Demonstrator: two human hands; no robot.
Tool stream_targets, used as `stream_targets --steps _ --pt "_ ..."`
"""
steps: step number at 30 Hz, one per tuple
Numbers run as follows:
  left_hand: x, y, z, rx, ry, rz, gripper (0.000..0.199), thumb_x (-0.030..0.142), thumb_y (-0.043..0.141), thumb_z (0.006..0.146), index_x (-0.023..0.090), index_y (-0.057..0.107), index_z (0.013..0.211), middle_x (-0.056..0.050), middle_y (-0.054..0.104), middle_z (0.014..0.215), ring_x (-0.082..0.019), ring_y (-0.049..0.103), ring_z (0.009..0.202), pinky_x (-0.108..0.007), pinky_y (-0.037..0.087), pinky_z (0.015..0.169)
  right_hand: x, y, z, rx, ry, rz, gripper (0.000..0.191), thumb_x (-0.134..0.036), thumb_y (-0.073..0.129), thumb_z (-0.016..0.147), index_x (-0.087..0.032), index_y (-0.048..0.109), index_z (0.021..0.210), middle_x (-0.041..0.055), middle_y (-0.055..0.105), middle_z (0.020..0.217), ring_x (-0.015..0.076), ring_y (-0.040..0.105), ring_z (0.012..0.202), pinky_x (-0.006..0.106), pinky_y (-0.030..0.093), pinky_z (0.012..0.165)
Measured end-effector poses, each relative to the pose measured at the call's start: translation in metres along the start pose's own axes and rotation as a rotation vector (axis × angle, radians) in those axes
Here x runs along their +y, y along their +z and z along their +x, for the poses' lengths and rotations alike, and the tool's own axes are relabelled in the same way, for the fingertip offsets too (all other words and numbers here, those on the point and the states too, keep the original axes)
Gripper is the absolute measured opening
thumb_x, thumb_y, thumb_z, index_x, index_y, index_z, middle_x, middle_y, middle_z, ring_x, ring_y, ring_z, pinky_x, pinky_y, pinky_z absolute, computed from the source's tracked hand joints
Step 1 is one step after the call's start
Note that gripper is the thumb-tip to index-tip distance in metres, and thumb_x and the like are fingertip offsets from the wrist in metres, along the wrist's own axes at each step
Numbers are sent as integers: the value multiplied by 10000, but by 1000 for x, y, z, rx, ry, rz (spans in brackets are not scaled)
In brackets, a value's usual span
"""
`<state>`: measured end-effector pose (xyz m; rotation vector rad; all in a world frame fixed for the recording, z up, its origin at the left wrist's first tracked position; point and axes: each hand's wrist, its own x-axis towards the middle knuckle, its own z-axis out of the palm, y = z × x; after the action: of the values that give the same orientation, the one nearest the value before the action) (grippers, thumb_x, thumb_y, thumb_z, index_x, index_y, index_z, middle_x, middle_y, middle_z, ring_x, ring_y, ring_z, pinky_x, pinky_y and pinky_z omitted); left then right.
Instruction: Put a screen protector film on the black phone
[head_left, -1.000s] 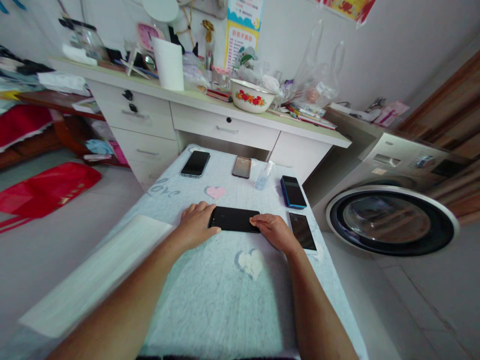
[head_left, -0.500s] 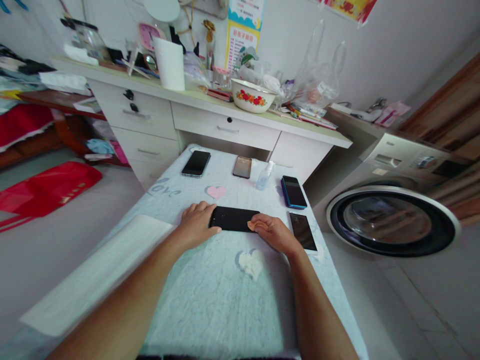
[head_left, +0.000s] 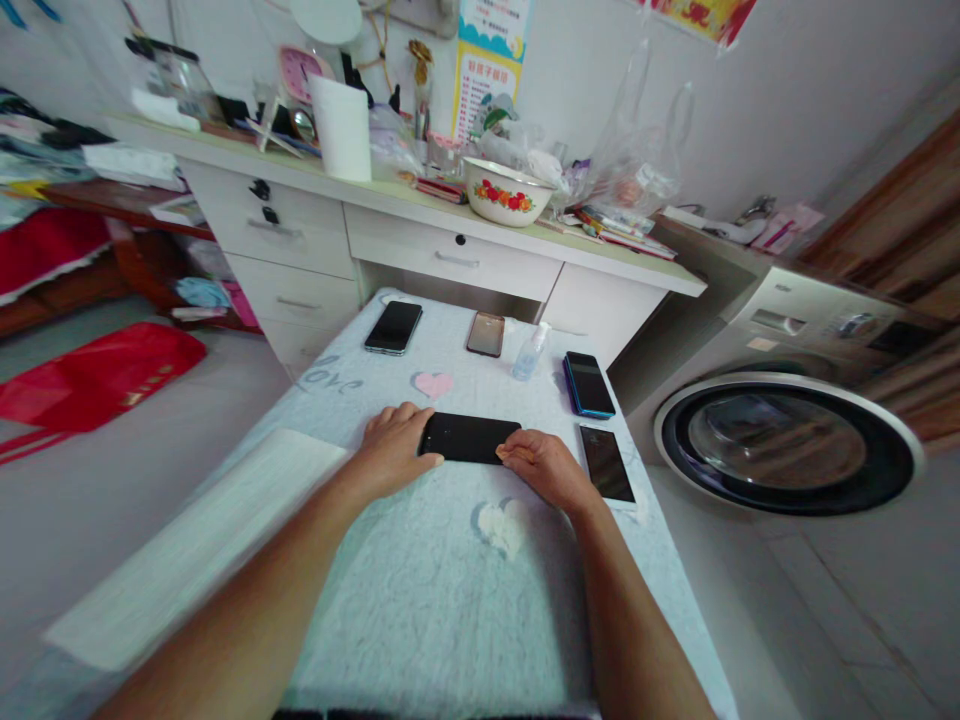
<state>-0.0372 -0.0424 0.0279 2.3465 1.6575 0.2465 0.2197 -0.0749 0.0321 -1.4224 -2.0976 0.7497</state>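
Observation:
A black phone lies crosswise on the cloth-covered table. My left hand grips its left end, thumb at the near edge and fingers toward the far side. Pinched in my right hand is a small orange cloth, touching the phone's right end; most of the cloth is hidden by the fingers. Right of that hand rests a white-framed phone, and farther back a phone with a blue edge. Beyond the black phone stand a clear spray bottle and a flat brownish phone case.
Another dark phone lies at the table's far left. A folded white cloth is along the left side. Behind is a white desk bearing a flowered bowl and a paper roll. A washing machine stands right.
My right hand has turned slightly at the phone's right end, and less of the orange cloth shows. My left hand and the phone stay in place.

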Motion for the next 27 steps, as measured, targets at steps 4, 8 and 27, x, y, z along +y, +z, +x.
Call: stream_targets --steps 4,8,27 --pt "2 -2 0 -14 -13 0 647 457 528 744 185 441 1324 -108 522 1217 -297 458 1111 -379 349 931 -5 0 0 82 -17 -151 172 -330 570 882 -221 700 856 22 589 842 122 581 758 234 434 704" --pt "0 0 1 -6 -8 -3 633 455 535 744 210 441 1320 -97 525 1218 -291 461 1105 -370 347 932 -9 1 0 128 -16 -191 179 -327 580 878 -211 700 816 24 555 936 95 568 722 231 434 705" --pt "-2 4 2 13 3 -7 618 464 542 739 211 455 1297 -96 533 1185 -283 469 1080 -369 346 920 -8 4 3 99 -58 -188 133 -191 523 889 -208 649 851 12 565 855 117 566 787 223 419 729"
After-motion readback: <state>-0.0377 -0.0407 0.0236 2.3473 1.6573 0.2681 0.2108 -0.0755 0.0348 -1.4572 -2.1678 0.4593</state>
